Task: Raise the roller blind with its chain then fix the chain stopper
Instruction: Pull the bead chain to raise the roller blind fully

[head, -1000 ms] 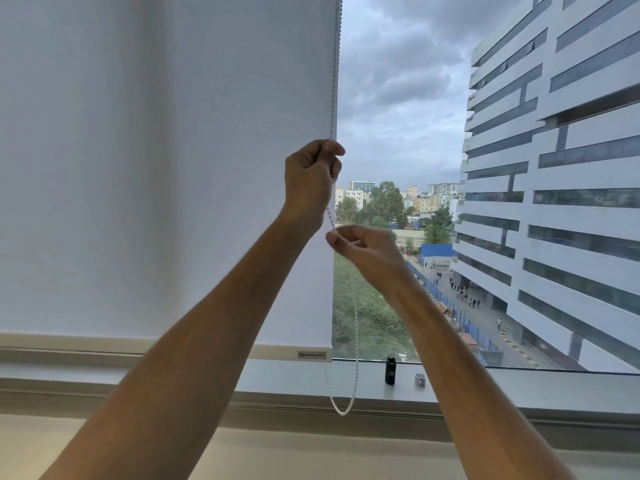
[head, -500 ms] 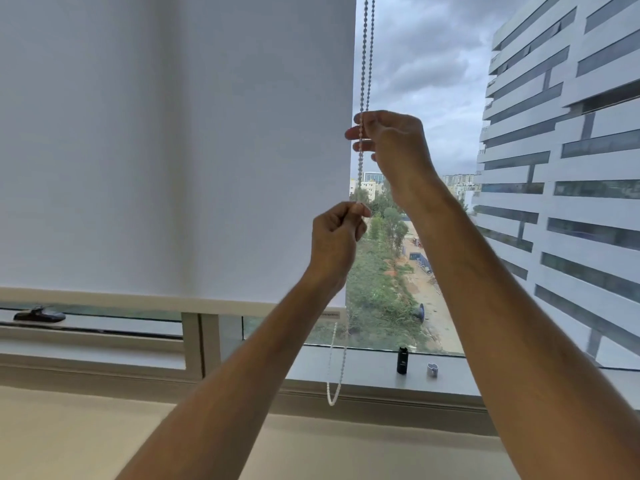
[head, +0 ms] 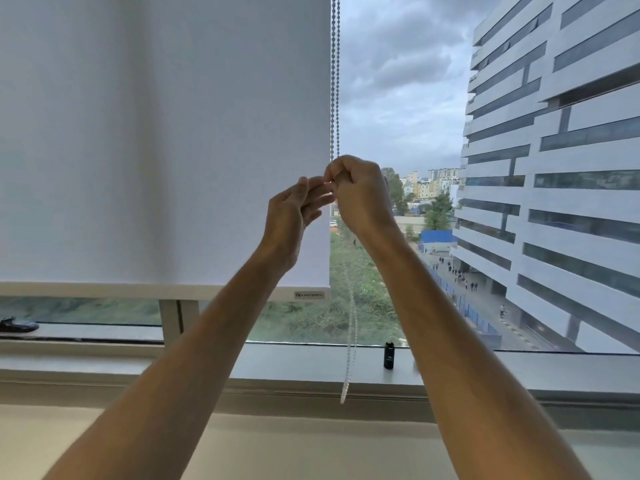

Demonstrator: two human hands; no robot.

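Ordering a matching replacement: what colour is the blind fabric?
Plain white blind fabric, best in the head view.

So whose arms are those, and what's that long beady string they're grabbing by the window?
Those arms belong to a person wearing a camera on their head, so the picture shows what they see looking forward and down. The white sheet is a roller blind covering the left part of the window. The beady string is its chain, hanging down beside the blind's right edge; its loop dangles below, near the sill. The right hand has its fingers curled around the chain. The left hand is just beside it, fingers fairly straight and reaching toward the chain; whether it touches is hard to tell. On the window sill stands a small black bottle. Outside you can see a big building and clouds.
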